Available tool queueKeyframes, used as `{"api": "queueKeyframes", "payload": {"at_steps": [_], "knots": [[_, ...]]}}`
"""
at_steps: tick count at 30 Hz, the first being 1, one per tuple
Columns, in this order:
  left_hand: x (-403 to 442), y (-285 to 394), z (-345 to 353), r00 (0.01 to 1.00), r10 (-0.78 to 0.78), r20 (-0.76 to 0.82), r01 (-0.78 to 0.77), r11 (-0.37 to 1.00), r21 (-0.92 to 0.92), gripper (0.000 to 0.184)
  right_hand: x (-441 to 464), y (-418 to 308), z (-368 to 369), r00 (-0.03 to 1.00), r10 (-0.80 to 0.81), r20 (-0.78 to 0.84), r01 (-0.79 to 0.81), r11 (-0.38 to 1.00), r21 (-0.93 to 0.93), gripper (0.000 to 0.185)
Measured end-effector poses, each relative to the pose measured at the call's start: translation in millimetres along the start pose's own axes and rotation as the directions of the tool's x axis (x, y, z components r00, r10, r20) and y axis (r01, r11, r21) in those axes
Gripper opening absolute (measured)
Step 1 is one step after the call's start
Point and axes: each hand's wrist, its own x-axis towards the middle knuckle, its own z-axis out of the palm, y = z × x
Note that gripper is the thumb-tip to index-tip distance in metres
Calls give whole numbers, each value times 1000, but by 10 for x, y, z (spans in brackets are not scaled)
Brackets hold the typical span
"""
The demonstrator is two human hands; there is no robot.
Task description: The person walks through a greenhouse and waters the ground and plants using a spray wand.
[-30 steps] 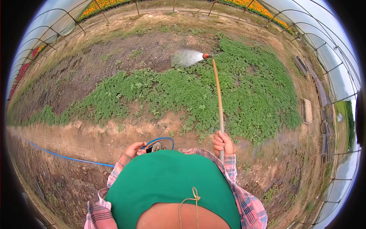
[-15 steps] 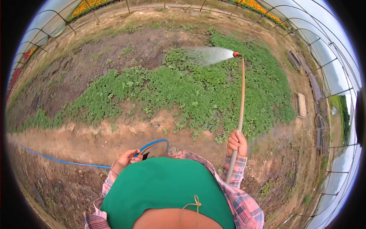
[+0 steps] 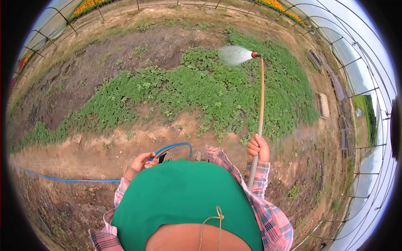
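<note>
My right hand is wrapped round a long pole, which points forward over the green plants. At the pole's far end a red nozzle throws a white water spray to the left, above the plants. My left hand is closed on a blue hose, which bends in a loop in front of my body; an orange-brown line runs beside it within the loop.
More blue hose lies across the soil at the left. Crates and dark trays stand along the right edge. Metal hoop frames surround the plot, with orange flowers beyond. A green apron covers my front.
The pole and nozzle swung right with my right hand, then shifted slightly back left. The spray moved with them. My left hand still holds the hose, having moved slightly.
</note>
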Motion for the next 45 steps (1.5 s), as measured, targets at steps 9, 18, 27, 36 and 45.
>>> {"api": "queueKeyframes", "payload": {"at_steps": [9,18,27,36,45], "knots": [[-671,454,-793,998,-56,-12,54,985,-163,15,-325,1524,483,972,233,11,-233,972,23,11],[-842,520,-1143,995,-100,26,103,960,-262,18,-640,1780,467,971,230,-67,-230,973,12,12],[-799,67,-683,993,-69,-92,64,996,-60,32,-923,978,-71,982,21,-190,-45,991,-126,18],[-398,-679,-181,971,-238,26,238,950,-202,21,-1187,720,-794,969,116,-217,-132,989,-59,11],[-274,-1223,-147,990,-119,-71,121,992,30,16,-1335,861,-1368,948,292,-126,-281,955,100,16]]}}
